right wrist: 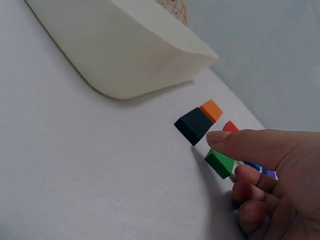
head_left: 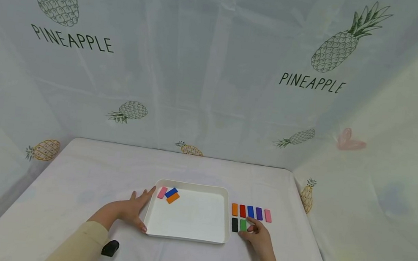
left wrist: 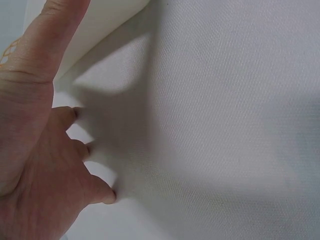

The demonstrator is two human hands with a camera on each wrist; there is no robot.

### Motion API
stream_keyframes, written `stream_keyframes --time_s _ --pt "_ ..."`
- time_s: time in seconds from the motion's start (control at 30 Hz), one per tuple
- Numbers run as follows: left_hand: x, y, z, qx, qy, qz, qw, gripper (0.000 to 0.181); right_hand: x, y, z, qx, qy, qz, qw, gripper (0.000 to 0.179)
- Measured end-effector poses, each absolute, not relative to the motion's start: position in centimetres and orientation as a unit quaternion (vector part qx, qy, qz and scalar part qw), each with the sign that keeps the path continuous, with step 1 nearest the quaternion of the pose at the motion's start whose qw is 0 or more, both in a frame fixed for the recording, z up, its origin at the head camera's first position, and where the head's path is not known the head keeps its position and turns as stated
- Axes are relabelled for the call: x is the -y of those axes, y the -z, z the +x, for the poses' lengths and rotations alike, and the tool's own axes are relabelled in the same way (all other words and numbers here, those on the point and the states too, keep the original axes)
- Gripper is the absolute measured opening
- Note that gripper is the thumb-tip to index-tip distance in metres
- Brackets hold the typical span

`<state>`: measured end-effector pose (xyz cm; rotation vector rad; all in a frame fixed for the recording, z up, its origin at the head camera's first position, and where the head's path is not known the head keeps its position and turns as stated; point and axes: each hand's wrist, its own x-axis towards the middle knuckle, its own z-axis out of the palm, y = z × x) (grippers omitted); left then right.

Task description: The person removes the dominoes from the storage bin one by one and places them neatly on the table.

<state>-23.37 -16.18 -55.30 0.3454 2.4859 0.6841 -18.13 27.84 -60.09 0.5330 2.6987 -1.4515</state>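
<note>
Foremost in the head view, a beige sleeve (head_left: pixel 76 246) leads to the left hand (head_left: pixel 132 212), spread against the white tray (head_left: pixel 192 218), gripping nothing. The green block (head_left: pixel 243 224) lies just left of the nearer right hand (head_left: pixel 260 239), long axis running front to back. The left wrist view shows outstretched fingers, no block. Only the right wrist view reveals its thickness, thumb extended above, other fingers curled; whether they pinch it I cannot tell.

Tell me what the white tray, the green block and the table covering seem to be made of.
White tray: probably moulded plastic, satin; smooth walls and rounded corners suggest it. Green block: painted wood or plastic, perhaps; even colour and crisp edges leave it open. Table covering: likely fabric, matte; the left wrist view shows a fine weave-like texture.
</note>
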Motion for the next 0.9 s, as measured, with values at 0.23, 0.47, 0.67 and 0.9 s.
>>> stream_keyframes --time_s 0.23,0.47,0.67,0.9 --pt "16.2 55.3 -23.1 -0.922 -0.252 0.129 0.265 0.137 -27.0 59.8 -17.3 -0.853 0.487 0.187 -0.001 0.061" --pt "16.3 55.3 -23.1 -0.922 -0.252 0.13 0.263 0.138 -24.5 58.1 -16.6 -0.831 0.514 0.208 -0.036 0.051" --pt "16.3 55.4 -23.2 -0.921 -0.254 0.132 0.263 0.138 -21.8 56.4 -16.7 -0.823 0.532 0.196 -0.043 0.046" --pt "16.3 55.5 -23.3 -0.921 -0.252 0.13 0.267 0.138 -19.1 55.5 -16.9 -0.815 0.558 0.153 -0.032 0.042"
